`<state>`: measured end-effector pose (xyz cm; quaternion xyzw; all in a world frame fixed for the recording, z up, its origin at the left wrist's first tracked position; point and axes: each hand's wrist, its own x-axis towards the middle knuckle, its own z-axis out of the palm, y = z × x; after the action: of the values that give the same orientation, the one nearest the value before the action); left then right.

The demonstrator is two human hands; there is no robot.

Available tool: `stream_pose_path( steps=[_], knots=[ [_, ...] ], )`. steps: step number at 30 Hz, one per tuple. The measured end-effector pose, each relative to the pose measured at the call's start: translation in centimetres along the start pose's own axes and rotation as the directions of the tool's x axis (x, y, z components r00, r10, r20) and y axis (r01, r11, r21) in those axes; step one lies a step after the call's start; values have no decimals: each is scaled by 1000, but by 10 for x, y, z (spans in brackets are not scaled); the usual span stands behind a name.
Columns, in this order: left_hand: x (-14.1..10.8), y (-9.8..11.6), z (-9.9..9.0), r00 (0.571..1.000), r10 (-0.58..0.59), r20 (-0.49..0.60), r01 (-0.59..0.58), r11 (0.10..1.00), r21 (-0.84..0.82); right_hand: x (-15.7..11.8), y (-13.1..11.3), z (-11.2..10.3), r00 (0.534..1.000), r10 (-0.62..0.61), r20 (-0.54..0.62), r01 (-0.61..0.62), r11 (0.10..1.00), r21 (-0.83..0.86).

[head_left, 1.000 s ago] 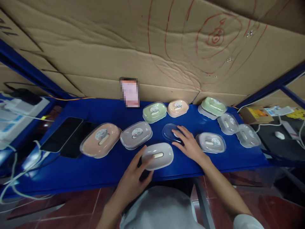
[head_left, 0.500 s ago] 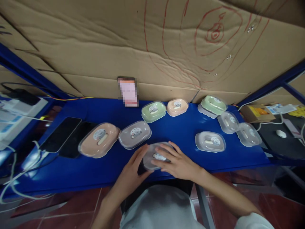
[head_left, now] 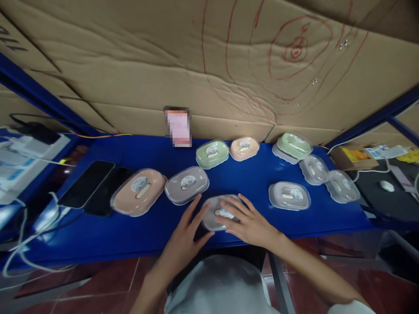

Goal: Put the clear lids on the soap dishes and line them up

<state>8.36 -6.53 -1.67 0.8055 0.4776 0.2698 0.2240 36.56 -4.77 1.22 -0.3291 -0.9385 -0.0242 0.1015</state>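
Observation:
In front of me on the blue tabletop sits a grey oval lunch box (head_left: 212, 221) with a clear lid and a round label. My right hand (head_left: 247, 220) spans its right end, fingers spread over the lid, partly covering the label. At the box's left side is my left hand (head_left: 190, 229), its fingers and thumb apart and holding nothing. Just behind that hand lies a similar grey box (head_left: 187, 186), with a peach box (head_left: 139, 194) further left. To the right of my right hand rests a pale grey box (head_left: 290, 195).
Toward the back stand a green box (head_left: 212, 155), a peach box (head_left: 245, 148) and a green box (head_left: 294, 145) atop a grey one. Two grey boxes (head_left: 342, 186) are at the right. A phone (head_left: 87, 184) and cables lie left; a cardboard wall (head_left: 137, 83) rises behind.
My left fingers have loosened away from the grey lunch box. The box and my right hand have shifted slightly to the right. The whole view has moved a little too.

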Motion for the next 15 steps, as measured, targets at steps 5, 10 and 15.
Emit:
stream_pose_path(
  steps=[5,10,15],
  knots=[
    [8,7,-17,917,101,-385,0,968,253,-3,25,-28,916,397,-56,-400,896,-194],
    [30,-6,-17,914,39,-404,132,913,387,6,85,-54,838,516,-179,-546,802,-241],
    [41,-15,-8,964,107,-243,-28,951,307,-33,210,-66,705,703,-86,-707,689,-163]
  ],
)
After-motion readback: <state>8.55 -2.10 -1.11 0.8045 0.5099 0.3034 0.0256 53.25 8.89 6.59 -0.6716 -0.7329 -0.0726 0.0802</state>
